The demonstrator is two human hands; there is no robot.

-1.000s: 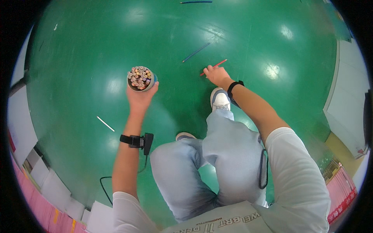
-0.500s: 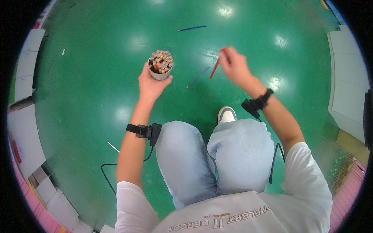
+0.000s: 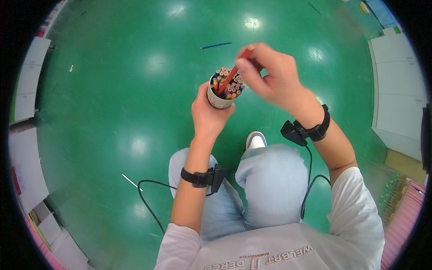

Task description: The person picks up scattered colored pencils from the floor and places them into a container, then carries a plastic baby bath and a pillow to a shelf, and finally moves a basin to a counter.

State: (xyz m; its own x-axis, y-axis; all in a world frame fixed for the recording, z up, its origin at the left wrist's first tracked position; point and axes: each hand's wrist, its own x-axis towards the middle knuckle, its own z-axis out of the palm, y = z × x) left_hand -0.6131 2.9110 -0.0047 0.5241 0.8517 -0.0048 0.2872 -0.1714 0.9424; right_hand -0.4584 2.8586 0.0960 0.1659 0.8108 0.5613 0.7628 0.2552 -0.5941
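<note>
R hand (image 3: 276, 74) pinches the red pencil (image 3: 234, 73) near its upper end; lower end is at mouth of the cup (image 3: 220, 104), w/ other pencils (image 3: 235, 91). L hand (image 3: 209, 118) is curled around this cup.

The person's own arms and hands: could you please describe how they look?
The left hand and the right hand wear no gloves. Around each lower arm is a black strap carrying a black boxy device with a thin black cable. The short sleeves are whitish grey.
</note>
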